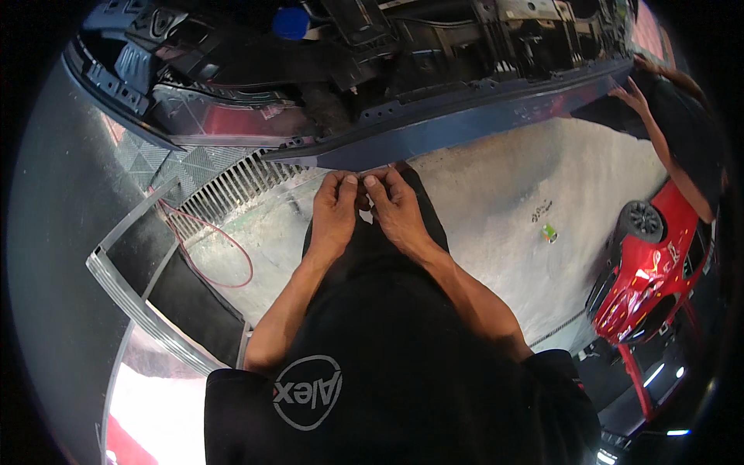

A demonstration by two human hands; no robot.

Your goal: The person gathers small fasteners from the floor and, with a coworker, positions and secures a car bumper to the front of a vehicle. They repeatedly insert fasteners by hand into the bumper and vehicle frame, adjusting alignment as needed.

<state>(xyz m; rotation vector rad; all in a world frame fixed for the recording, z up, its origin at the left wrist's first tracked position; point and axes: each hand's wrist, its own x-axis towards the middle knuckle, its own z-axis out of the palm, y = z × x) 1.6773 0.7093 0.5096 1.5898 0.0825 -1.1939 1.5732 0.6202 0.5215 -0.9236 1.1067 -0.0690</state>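
Both my hands meet at the middle, just under the lower edge of a long dark blue-grey car body panel (442, 133). The fingers of my left hand (335, 217) are curled in, thumb pressed on the fingertips. In the same way my right hand (397, 215) pinches thumb against fingers, close beside the left. Whatever sits between the fingertips is too small or hidden to make out. Above the panel lies the open front of a vehicle, with dark metal parts and a blue cap (291, 24). Whether my fingertips touch the panel edge, I cannot tell.
At the right, another person (682, 128) in dark clothing has a hand near the panel's far end. A raised red car (649, 271) stands behind. To the left are a floor drain grate (240, 186), a red hose (249, 263) and a metal frame (147, 318).
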